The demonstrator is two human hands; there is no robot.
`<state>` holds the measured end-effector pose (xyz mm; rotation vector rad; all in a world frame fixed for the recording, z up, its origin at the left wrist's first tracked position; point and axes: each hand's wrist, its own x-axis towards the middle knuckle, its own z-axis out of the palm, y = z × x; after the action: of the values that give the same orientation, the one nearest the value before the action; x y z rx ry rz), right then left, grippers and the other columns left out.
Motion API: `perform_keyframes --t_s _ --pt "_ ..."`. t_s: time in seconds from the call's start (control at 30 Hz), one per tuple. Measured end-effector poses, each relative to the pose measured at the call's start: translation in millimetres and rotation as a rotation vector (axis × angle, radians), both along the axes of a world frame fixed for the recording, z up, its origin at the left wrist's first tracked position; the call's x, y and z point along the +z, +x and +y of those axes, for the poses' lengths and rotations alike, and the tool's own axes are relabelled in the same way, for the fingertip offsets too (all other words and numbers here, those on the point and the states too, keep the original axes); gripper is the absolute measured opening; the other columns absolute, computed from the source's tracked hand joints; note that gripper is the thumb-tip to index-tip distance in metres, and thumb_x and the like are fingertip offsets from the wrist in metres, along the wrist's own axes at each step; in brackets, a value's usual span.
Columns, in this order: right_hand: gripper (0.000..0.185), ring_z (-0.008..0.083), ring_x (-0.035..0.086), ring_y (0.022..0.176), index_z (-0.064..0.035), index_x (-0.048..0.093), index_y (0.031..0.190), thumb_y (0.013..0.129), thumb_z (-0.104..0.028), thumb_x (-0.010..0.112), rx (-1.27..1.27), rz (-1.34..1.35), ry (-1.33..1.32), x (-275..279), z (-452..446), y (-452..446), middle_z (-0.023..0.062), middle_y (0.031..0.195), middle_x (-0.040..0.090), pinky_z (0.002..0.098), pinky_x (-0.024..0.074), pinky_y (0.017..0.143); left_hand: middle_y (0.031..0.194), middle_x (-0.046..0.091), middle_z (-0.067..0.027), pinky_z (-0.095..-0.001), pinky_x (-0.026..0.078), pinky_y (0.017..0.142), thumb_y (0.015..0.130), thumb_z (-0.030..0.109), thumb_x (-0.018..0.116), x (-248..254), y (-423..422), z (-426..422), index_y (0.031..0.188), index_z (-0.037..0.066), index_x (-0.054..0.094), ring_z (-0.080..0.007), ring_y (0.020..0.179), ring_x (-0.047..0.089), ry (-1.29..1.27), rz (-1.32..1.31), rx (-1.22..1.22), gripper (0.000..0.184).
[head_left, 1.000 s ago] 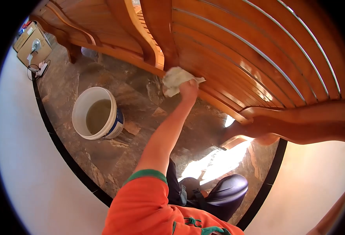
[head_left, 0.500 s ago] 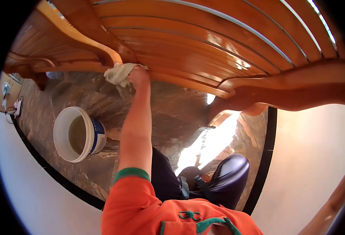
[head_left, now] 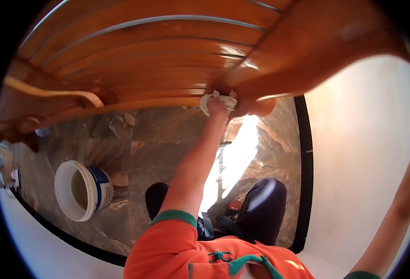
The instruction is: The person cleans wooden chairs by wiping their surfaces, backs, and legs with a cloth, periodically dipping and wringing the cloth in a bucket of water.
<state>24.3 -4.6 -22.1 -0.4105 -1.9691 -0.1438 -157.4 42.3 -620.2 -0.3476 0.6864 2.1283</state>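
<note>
Cloth point(head_left: 206, 105) at the lower right corner of the slatted bench point(head_left: 158, 65)

Grips the cloth in the left hand point(head_left: 217, 107), closed around its bunched folds. Reaches up to where the bench's bottom edge meets the curved end piece point(head_left: 279, 69), too blurred there to judge the exact contact. Has that long edge running left to right across the line of the outstretched left forearm point(head_left: 191, 162), most of its length lying leftward from the hand. Shows just the right forearm point(head_left: 393, 223) farther off; cannot tell the right hand's state, out of view. Sets soft, wrinkled, off-white fabric against glossy orange-brown wood, flat slats and swelling curves. Includes a round plastic bucket point(head_left: 91, 204) with murky liquid point(head_left: 79, 190), well apart, toward the left edge of the stone-patterned floor point(head_left: 154, 135).
</note>
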Motion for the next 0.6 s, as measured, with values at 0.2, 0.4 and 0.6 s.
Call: perform_keyframes --t_s 0.2,0.4,0.6 --pt "0.036 0.0265 0.054 0.093 0.01 0.055 0.098 0.081 -0.02 0.047 -0.023 0.008 -0.013 -14.5 8.3 21.9 0.0193 0.102 0.055 0.0368 0.0412 0.085 0.084 0.057 -0.0066 -0.0308 0.045 0.06 0.085 0.02 0.048 53.4 -6.4 -65.3 0.089 0.0 0.056 -0.0168 0.072 0.055 -0.422 0.438 -0.082 0.022" --pt "0.035 0.0265 0.053 0.094 0.0088 0.053 0.1 0.081 -0.019 0.048 -0.007 0.021 -0.012 -23.9 8.7 35.8 0.0186 0.103 0.055 0.0368 0.0405 0.086 0.089 0.058 -0.0094 -0.037 0.047 0.067 0.088 0.017 0.04 11.9 39.0 -10.9 0.092 0.001 0.054 -0.022 0.077 0.058 -0.451 1.249 0.006 0.021" --pt "0.034 0.0265 0.053 0.095 0.0075 0.052 0.103 0.08 -0.017 0.05 0.0 0.017 -0.005 -30.3 13.7 32.5 0.0179 0.104 0.055 0.0367 0.0399 0.087 0.095 0.058 -0.0279 -0.0473 0.043 0.076 0.087 0.009 0.033 74.0 26.4 -15.7 0.092 -0.008 0.052 -0.0419 0.089 0.054 -0.754 1.855 -0.429 0.026"
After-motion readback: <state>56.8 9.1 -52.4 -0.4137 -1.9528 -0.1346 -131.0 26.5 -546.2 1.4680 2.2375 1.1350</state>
